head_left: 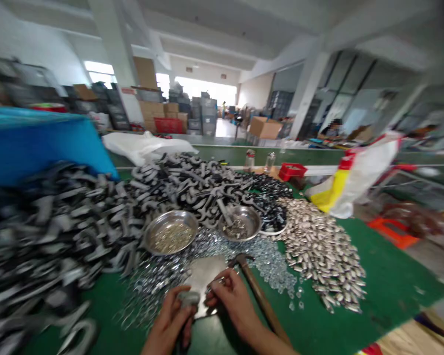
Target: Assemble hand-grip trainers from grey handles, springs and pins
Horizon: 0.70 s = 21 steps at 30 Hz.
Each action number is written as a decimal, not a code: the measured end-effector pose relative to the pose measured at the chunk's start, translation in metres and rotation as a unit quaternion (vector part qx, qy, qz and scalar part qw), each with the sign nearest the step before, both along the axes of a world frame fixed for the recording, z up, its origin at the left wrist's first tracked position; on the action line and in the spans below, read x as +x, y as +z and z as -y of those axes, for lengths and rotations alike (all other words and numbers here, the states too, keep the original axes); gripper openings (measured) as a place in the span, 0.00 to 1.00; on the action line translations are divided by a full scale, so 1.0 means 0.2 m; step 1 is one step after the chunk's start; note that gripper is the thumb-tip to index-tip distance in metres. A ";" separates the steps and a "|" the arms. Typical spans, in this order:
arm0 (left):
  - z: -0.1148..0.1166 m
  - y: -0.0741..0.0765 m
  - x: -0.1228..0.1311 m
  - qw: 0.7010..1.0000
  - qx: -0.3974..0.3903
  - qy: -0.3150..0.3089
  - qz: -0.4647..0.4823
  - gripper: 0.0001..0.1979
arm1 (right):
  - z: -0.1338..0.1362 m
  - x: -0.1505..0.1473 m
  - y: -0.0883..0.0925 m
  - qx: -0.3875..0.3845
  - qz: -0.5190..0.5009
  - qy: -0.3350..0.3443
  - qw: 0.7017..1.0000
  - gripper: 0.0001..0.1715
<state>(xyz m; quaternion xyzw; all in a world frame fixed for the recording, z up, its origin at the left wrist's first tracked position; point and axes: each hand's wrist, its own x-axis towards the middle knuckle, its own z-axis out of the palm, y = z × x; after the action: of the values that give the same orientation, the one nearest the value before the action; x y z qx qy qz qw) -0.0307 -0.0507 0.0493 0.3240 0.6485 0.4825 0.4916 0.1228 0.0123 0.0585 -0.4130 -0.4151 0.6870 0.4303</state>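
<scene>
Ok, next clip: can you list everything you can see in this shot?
Dark grey metal shackles: many, heaped, left and centre of table.
Steel pans: two, silver, mid-table.
Hex nuts: many, silvery, spread before the pans.
Bullet-shaped metal pieces: many, silvery, heaped right.
Metal plate: one, silver, under the hands.
Hammer: one, brown wooden handle, beside right hand.
Table mat: one, green, under everything.
Sheet: one, blue, far left.
Sack: one, white, behind the shackles.
Bag: one, white, yellow and red, right.
Glass jars: two, clear, far edge.
Cardboard boxes: several, brown, background.
Co-worker: one, distant, right.
Left hand: gripping a grey metal piece.
Right hand: one, fingers over the plate.
</scene>
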 end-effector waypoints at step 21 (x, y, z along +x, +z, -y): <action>0.06 -0.04 0.17 0.925 0.074 0.006 0.374 0.20 | 0.06 0.01 0.05 0.184 0.192 0.043 0.963 0.13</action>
<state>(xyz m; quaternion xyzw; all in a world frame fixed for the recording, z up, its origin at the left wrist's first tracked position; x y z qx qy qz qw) 0.0027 -0.0621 0.0414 0.1512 0.3823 0.6180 0.6701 0.1256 0.0001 0.0687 -0.4325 -0.6265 0.5247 0.3809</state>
